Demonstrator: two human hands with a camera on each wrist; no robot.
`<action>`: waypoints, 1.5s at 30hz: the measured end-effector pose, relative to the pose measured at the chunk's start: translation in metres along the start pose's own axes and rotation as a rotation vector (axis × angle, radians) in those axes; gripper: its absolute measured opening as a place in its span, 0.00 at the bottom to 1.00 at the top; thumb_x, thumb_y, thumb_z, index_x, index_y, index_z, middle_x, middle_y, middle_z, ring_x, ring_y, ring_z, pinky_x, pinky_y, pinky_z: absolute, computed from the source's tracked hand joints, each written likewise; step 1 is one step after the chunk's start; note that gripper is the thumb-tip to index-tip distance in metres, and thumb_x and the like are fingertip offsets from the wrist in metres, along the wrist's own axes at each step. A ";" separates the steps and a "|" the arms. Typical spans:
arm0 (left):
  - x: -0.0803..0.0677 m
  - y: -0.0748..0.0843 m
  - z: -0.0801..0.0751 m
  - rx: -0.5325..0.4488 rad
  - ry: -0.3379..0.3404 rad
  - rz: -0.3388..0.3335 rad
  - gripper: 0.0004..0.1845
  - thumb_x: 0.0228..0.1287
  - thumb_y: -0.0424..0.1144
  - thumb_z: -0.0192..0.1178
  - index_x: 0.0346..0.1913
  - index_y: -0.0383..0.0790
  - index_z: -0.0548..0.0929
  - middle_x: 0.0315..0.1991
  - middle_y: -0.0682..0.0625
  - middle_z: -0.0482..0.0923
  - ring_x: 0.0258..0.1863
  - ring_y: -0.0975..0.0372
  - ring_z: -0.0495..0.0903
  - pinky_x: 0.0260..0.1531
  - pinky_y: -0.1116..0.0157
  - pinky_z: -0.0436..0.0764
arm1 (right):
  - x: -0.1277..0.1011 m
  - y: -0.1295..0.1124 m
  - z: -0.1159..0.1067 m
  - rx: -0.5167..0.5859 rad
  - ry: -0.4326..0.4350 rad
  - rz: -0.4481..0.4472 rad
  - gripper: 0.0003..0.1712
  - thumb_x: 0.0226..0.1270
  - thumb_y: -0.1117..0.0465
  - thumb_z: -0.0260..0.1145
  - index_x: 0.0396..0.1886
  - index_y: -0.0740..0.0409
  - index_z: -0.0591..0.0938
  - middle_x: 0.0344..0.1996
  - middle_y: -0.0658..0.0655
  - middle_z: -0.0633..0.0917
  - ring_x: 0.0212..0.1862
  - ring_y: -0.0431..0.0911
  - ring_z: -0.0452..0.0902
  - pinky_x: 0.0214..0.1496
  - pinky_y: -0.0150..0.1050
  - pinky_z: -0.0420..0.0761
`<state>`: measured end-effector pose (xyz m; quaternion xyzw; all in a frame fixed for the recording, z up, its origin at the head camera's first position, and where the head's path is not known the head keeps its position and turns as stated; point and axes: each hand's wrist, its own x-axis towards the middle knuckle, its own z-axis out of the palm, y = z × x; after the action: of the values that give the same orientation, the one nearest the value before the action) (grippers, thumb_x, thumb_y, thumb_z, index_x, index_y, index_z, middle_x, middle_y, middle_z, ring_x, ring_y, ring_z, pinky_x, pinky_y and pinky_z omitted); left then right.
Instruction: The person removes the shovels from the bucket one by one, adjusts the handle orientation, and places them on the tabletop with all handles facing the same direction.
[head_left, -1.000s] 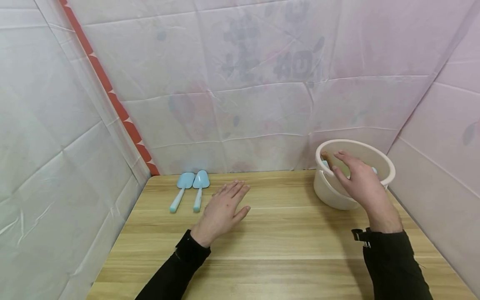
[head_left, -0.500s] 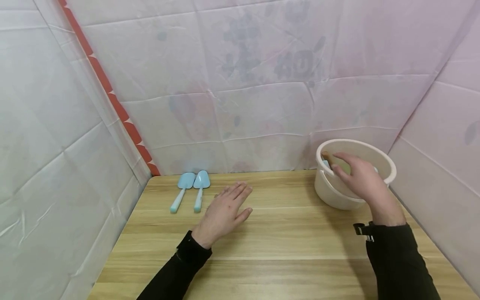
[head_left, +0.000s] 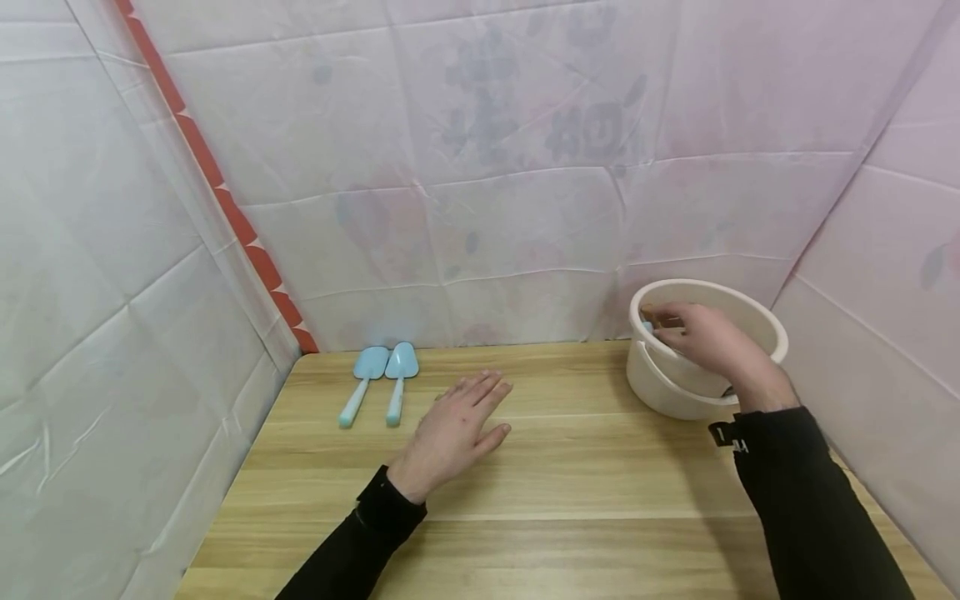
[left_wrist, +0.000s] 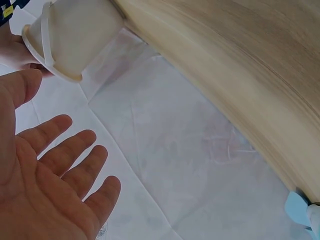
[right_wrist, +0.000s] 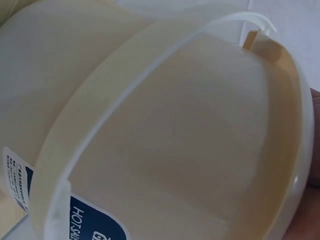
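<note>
A cream-white bucket (head_left: pixel 675 392) with a carry handle stands at the back right of the table. Over its rim reaches my right hand (head_left: pixel 708 337), fingers down inside next to a brown, stick-like piece (head_left: pixel 648 315) and a light blue piece (head_left: pixel 647 327). Whether the fingertips grip either one, I cannot tell. In the right wrist view the bucket's wall (right_wrist: pixel 175 125) fills most of the picture. My left hand (head_left: pixel 450 433) is held over the table's middle with fingers spread, holding nothing. To its left lie two light blue shovels (head_left: pixel 371 362) (head_left: pixel 402 360), handles toward me.
The wooden table (head_left: pixel 540 483) ends at a white sheet wall (head_left: pixel 487 233) behind it. More sheeting rises on the left (head_left: pixel 135 333) and right (head_left: pixel 885 317), the right side close to the bucket.
My right hand has moved forward and down into the bucket, its fingers now at the brown piece. My left hand has shifted slightly right; the shovels stay put.
</note>
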<state>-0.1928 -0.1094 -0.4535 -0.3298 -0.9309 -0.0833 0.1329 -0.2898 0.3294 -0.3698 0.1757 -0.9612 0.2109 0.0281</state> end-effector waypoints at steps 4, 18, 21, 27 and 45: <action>0.000 0.001 0.002 0.013 -0.007 -0.002 0.35 0.93 0.57 0.61 0.91 0.44 0.74 0.90 0.43 0.74 0.91 0.50 0.74 0.91 0.44 0.77 | 0.005 0.000 0.001 0.014 -0.020 -0.013 0.27 0.90 0.65 0.69 0.79 0.76 0.81 0.69 0.80 0.89 0.70 0.77 0.88 0.79 0.76 0.84; 0.000 0.003 0.003 0.023 -0.003 0.018 0.34 0.94 0.57 0.61 0.90 0.44 0.75 0.90 0.43 0.74 0.90 0.51 0.74 0.91 0.45 0.77 | 0.022 0.004 0.006 0.022 -0.063 -0.002 0.19 0.90 0.65 0.67 0.70 0.72 0.88 0.64 0.77 0.92 0.69 0.76 0.90 0.76 0.74 0.87; 0.000 0.003 0.005 0.018 0.000 0.020 0.34 0.94 0.57 0.61 0.89 0.44 0.75 0.90 0.44 0.75 0.90 0.51 0.74 0.91 0.46 0.77 | 0.023 0.003 0.006 0.021 -0.067 0.010 0.18 0.89 0.65 0.67 0.68 0.71 0.88 0.63 0.77 0.92 0.68 0.76 0.90 0.76 0.74 0.87; -0.001 0.002 0.006 0.006 0.004 0.021 0.33 0.94 0.56 0.60 0.89 0.44 0.75 0.90 0.44 0.75 0.90 0.51 0.75 0.91 0.45 0.77 | 0.023 0.002 0.006 0.021 -0.057 0.025 0.16 0.88 0.66 0.67 0.65 0.68 0.90 0.60 0.75 0.94 0.67 0.75 0.91 0.74 0.74 0.87; -0.001 -0.001 0.008 -0.023 0.000 0.008 0.34 0.94 0.56 0.61 0.90 0.43 0.75 0.90 0.43 0.75 0.90 0.51 0.75 0.91 0.45 0.76 | 0.016 -0.012 -0.010 0.084 0.093 0.066 0.18 0.91 0.63 0.67 0.66 0.73 0.89 0.59 0.78 0.93 0.64 0.75 0.92 0.67 0.61 0.90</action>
<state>-0.1945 -0.1089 -0.4617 -0.3352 -0.9285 -0.0935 0.1293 -0.3012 0.3185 -0.3536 0.1348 -0.9544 0.2597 0.0584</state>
